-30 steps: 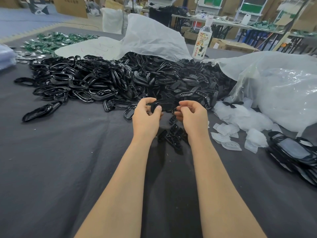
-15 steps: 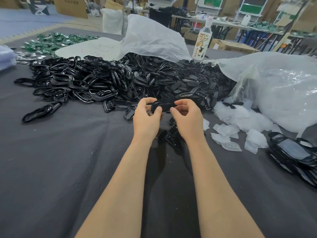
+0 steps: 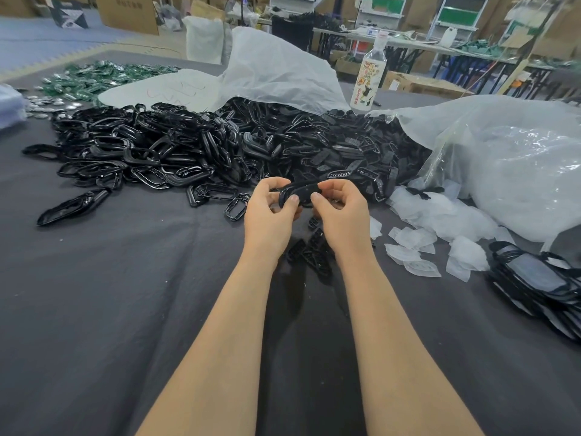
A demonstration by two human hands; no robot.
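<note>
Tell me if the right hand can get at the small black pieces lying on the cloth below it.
Probably yes: the small black pieces lie uncovered close by the right hand, but its fingers pinch the black part and must let go first.

Single view: head-worn wide-angle camera, facing forward and down over grey table. Near lens: left hand, right hand, gripping black part just above centre; black parts heap beyond, 12 o'clock.

One bottle, two plastic bags. One black part between one left hand and one right hand. Heaped black frames beyond counting.
</note>
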